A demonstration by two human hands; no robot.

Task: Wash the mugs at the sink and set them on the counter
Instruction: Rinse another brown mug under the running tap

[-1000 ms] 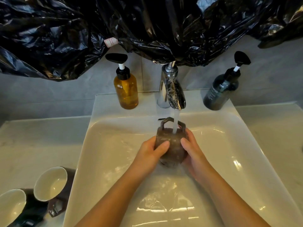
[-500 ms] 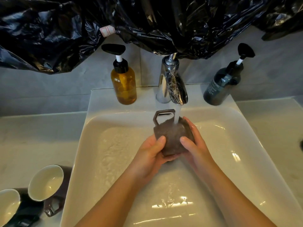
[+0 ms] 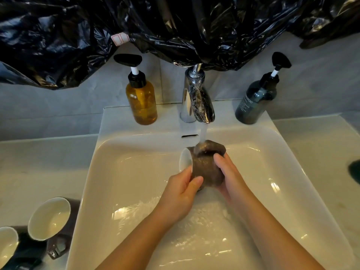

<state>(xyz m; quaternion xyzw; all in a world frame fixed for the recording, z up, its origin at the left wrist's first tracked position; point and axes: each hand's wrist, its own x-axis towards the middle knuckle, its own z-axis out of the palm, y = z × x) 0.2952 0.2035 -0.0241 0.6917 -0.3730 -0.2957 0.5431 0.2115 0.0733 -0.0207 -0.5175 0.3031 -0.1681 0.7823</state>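
While the water (image 3: 203,134) runs, black plastic sheeting (image 3: 175,26) hangs crumpled across the whole wall above, its lower edge dipping to the top of the tap (image 3: 196,98). Below it the pale counter (image 3: 39,162) spreads to both sides of the white sink (image 3: 126,172), whose wide rectangular basin has sloping walls and a raised back ledge. There is open room in the basin left, right and in front of the hands, and its floor is wet. On the ledge an amber pump bottle (image 3: 141,102) stands left of the tap and a dark pump bottle (image 3: 255,100) stands right of it, both well apart from the spout.

On the left counter, just beside the sink's edge, two dark mugs with white insides sit tilted: the nearer mug (image 3: 48,219) and the farther mug (image 3: 6,244) at the frame's edge.

The brown mug (image 3: 206,168) is held above the basin's middle, under the spout. It lies on its side, long axis running left to right, white mouth facing left and base to the right. The stream strikes a dark hump on its upper side. The left hand (image 3: 181,193) grips the mouth end, thumb on the outer wall and fingers wrapped beneath. The right hand (image 3: 228,176) curls round the base end.
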